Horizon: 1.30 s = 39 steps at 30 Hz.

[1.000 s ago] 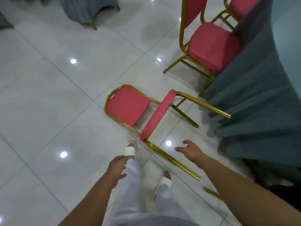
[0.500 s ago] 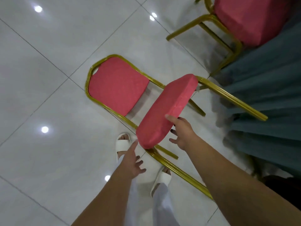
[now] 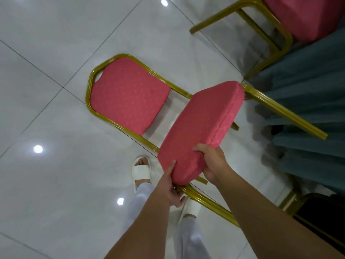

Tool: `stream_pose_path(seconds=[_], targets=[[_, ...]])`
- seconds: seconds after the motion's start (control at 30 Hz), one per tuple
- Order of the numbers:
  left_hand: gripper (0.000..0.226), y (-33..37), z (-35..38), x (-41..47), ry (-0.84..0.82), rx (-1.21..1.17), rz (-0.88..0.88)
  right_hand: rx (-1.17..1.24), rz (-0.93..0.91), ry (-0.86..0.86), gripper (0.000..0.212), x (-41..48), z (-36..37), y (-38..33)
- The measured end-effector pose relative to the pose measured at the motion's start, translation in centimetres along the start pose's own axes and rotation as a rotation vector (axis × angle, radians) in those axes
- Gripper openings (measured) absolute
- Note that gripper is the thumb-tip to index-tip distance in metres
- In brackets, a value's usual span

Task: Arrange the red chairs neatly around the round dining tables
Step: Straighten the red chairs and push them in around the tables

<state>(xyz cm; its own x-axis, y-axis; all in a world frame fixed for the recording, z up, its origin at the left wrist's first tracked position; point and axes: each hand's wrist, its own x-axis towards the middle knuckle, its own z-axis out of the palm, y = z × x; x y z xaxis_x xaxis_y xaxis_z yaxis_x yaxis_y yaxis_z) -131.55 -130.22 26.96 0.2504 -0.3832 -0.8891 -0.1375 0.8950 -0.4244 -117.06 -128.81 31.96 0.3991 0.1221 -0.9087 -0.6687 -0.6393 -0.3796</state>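
A red chair with a gold frame [image 3: 128, 101] lies tipped on its back on the white tiled floor, backrest flat, its seat cushion [image 3: 201, 124] standing up on edge. My right hand [image 3: 212, 163] grips the near edge of the seat cushion, thumb on the top face and fingers behind it. My left hand [image 3: 169, 187] holds the cushion's lower corner where it meets the gold frame, thumb up along the cushion. A second red chair [image 3: 291, 17] stands upright at the top right, pushed against the teal tablecloth [image 3: 308, 94] of the round table.
The tipped chair's gold legs [image 3: 280, 113] point right, into the folds of the tablecloth. My feet in white sandals [image 3: 141, 169] stand just below the chair. Another gold frame part [image 3: 291, 199] shows at the right by the cloth's hem. Open tiled floor lies to the left.
Both hands moved onto the tipped chair: the right one closed on the seat cushion's edge, the left one reached its lower corner. The view dropped closer to the chair.
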Motion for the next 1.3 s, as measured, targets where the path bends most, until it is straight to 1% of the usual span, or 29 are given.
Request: stream_pose_path(seconds=[0.03,0.1,0.17,0.27,0.3,0.33,0.4,0.43,0.5,0.57,0.63,0.7,0.77,0.83,0.9,0.97,1.03,1.07,1.13,1.17,1.23,1.3], targets=[[0.09,0.3,0.3,-0.1,0.003,-0.043,0.014,0.02,-0.013,-0.007,0.055,-0.1,0.6,-0.3],[0.068,0.9,0.7,-0.8,-0.033,-0.172,0.07,0.025,-0.047,0.004,0.049,-0.8,2.2,-1.0],[0.049,2.1,0.5,-2.3,-0.058,-0.272,0.164,0.035,-0.087,0.016,0.043,-1.8,4.3,-1.5],[0.031,3.8,-0.5,-5.1,-0.062,-0.342,0.227,0.054,-0.118,-0.005,0.04,-3.8,7.3,-2.4],[0.03,4.0,-0.8,-5.9,-0.061,-0.346,0.247,0.054,-0.129,-0.023,0.04,-4.4,7.9,-2.6],[0.033,3.9,-1.0,-7.0,-0.059,-0.353,0.267,0.051,-0.14,-0.043,0.039,-5.2,8.3,-2.9],[0.052,3.2,-1.0,-9.1,-0.064,-0.372,0.335,0.051,-0.159,-0.093,0.04,-6.8,8.5,-3.4],[0.057,2.8,-0.8,-10.0,-0.072,-0.38,0.383,0.057,-0.17,-0.122,0.04,-7.5,8.3,-3.8],[0.058,1.8,-0.1,-11.9,-0.105,-0.401,0.479,0.065,-0.192,-0.184,0.042,-8.8,7.5,-4.8],[0.056,0.8,0.7,-13.1,-0.178,-0.407,0.578,0.084,-0.224,-0.272,0.041,-9.5,6.4,-5.8],[0.057,-0.3,1.6,-12.9,-0.256,-0.429,0.678,0.105,-0.259,-0.363,0.04,-9.5,4.6,-6.5],[0.056,-1.7,2.7,-11.8,-0.294,-0.444,0.792,0.118,-0.266,-0.434,0.042,-8.9,2.0,-6.7],[0.061,-3.3,4.0,-9.8,-0.243,-0.322,0.843,0.117,-0.213,-0.468,0.05,-7.4,-1.9,-6.7],[0.076,-5.4,5.3,-7.7,-0.137,-0.065,0.779,0.068,-0.159,-0.441,0.049,-5.8,-6.6,-7.1],[0.087,-7.8,6.9,-6.0,-0.071,0.222,0.637,-0.003,-0.161,-0.34,0.046,-4.7,-11.5,-8.2],[0.086,-10.3,8.8,-4.9,-0.04,0.473,0.554,-0.03,-0.202,-0.216,0.049,-4.6,-16.4,-9.2],[0.081,-13.1,10.7,-4.7,-0.009,0.686,0.519,-0.002,-0.235,-0.14,0.054,-5.7,-20.8,-10.2],[0.077,-14.5,11.6,-5.0,-0.016,0.769,0.524,-0.001,-0.25,-0.119,0.053,-6.8,-22.8,-10.6],[0.062,-16.9,13.5,-6.3,-0.039,0.924,0.592,-0.059,-0.273,-0.103,0.042,-9.5,-26.4,-11.0],[0.06,-18.1,14.3,-7.4,-0.03,0.989,0.64,-0.091,-0.28,-0.104,0.037,-11.1,-28.2,-10.9],[0.075,-20.4,16.0,-9.8,-0.002,1.09,0.715,-0.112,-0.307,-0.098,0.033,-14.2,-31.6,-10.1],[0.075,-22.5,17.5,-12.3,0.035,1.2,0.774,-0.122,-0.336,-0.069,0.032,-17.2,-34.8,-8.4]])
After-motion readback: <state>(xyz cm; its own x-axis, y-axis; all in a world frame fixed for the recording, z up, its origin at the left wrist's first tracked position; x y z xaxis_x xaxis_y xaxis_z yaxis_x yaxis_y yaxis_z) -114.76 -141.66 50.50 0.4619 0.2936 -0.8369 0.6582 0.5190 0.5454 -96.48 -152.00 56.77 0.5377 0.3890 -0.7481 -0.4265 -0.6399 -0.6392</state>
